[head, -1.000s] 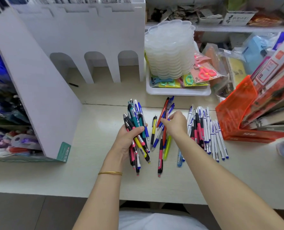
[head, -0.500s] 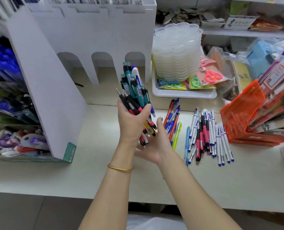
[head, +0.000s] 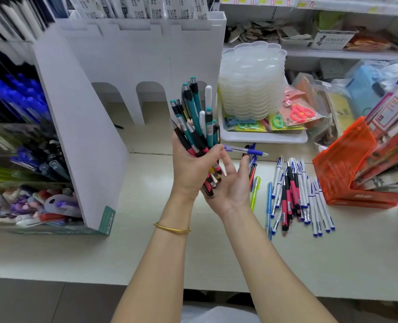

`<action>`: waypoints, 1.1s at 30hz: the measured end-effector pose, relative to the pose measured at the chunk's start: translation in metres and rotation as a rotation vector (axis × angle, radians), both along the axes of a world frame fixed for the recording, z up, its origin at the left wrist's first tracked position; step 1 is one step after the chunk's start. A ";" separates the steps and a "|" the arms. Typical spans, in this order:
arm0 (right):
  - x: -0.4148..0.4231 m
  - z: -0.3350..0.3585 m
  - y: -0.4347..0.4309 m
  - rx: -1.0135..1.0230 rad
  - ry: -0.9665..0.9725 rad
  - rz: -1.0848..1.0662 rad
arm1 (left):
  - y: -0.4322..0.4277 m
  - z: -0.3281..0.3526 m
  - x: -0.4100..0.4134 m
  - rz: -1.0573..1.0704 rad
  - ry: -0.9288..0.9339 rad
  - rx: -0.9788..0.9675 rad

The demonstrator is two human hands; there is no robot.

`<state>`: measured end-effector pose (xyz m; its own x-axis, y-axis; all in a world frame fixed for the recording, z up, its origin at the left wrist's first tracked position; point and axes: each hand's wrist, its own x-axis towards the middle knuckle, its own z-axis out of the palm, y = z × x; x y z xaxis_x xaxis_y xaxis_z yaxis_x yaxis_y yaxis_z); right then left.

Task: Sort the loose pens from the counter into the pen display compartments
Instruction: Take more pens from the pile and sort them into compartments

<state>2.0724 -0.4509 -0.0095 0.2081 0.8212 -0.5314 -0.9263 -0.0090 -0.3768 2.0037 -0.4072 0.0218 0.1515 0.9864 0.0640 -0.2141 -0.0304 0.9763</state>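
Pen bundle [head: 208, 130] held upright.
Left hand [head: 191, 166] gripped it; right hand [head: 230, 187] lay slack, palm up, under its ends.

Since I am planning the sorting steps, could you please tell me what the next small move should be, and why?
Probably tuck the blue pen that juts sideways into the bundle of pens. The left hand grips that bundle upright, the open right hand sits under its lower ends, and only this pen lies crosswise.
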 end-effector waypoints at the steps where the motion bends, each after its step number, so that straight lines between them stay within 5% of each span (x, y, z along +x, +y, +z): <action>1: 0.001 0.000 -0.001 -0.014 -0.026 0.000 | 0.000 -0.003 0.000 -0.005 0.008 -0.008; 14: -0.007 -0.016 -0.003 -0.192 -0.131 0.100 | -0.017 -0.039 0.007 -0.032 0.119 -0.175; 18: -0.001 -0.014 -0.004 -0.308 -0.624 0.269 | -0.010 -0.040 -0.005 -0.081 0.205 -0.127; 21: 0.011 0.000 -0.003 -0.043 -0.840 0.193 | -0.009 -0.046 -0.016 -0.080 0.232 -0.109; 26: -0.004 0.015 0.006 0.148 -1.213 0.471 | -0.005 -0.051 -0.020 -0.081 0.250 -0.056; 33: -0.031 -0.020 0.027 0.100 -1.330 0.269 | 0.004 -0.082 -0.033 -0.039 0.513 -0.076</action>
<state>2.0411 -0.4237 -0.0296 0.3405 0.9402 0.0077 0.1609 -0.0502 -0.9857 1.9704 -0.4034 -0.0603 0.1809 0.9784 -0.0999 0.2928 0.0434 0.9552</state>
